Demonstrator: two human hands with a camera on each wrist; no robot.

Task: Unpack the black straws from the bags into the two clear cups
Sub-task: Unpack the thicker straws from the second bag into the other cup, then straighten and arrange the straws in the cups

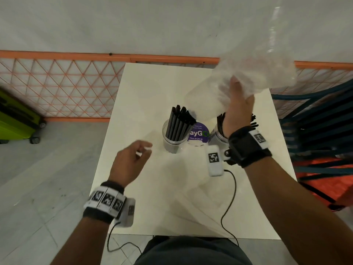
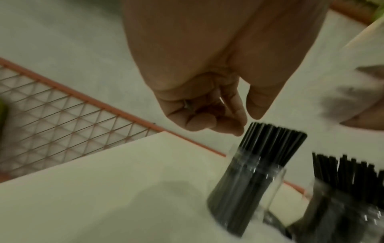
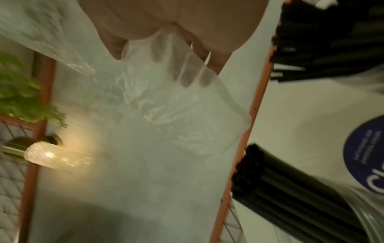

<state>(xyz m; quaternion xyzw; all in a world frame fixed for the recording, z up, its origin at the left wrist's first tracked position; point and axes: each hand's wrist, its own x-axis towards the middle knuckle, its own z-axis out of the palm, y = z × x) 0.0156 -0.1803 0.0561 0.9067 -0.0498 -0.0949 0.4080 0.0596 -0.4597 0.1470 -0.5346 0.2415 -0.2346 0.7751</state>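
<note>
Two clear cups stand mid-table, each packed with black straws. The left cup (image 1: 172, 144) (image 2: 249, 189) holds an upright bundle of straws (image 1: 179, 121). The right cup (image 1: 217, 136) is partly hidden behind my right wrist; its straws (image 2: 353, 172) fan out. My right hand (image 1: 238, 92) (image 3: 176, 65) grips a crumpled clear plastic bag (image 1: 257, 69) (image 3: 166, 123), raised above and behind the right cup; no straws show inside it. My left hand (image 1: 142, 150) (image 2: 228, 121) hovers just left of the left cup, blurred, fingers loosely curled, with nothing plainly in it.
A round purple sticker (image 1: 198, 133) lies on the white table (image 1: 152, 197) between the cups. An orange mesh fence (image 1: 57, 87) runs behind the table. A green suitcase (image 1: 15, 119) stands at far left, stacked blue chairs (image 1: 315, 121) at right. Wrist-camera cables trail over the front edge.
</note>
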